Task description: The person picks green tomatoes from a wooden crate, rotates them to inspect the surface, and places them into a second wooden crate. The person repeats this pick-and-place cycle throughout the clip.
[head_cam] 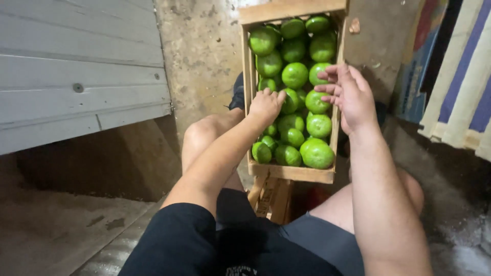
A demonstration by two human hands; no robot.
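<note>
Now the left hand (pixel 266 105) cups a green citrus fruit (pixel 290 100) mid-crate (pixel 291 173); right hand (pixel 350 94) hovers loose, empty. Firm, smooth, likely rollable fruit: best gripped around its widest part.

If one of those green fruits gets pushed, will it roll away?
Probably it would roll, since each green fruit looks round and smooth. Packed tightly inside the wooden crate, though, neighbours likely stop it. The glossy skin may feel slightly slippery.
</note>
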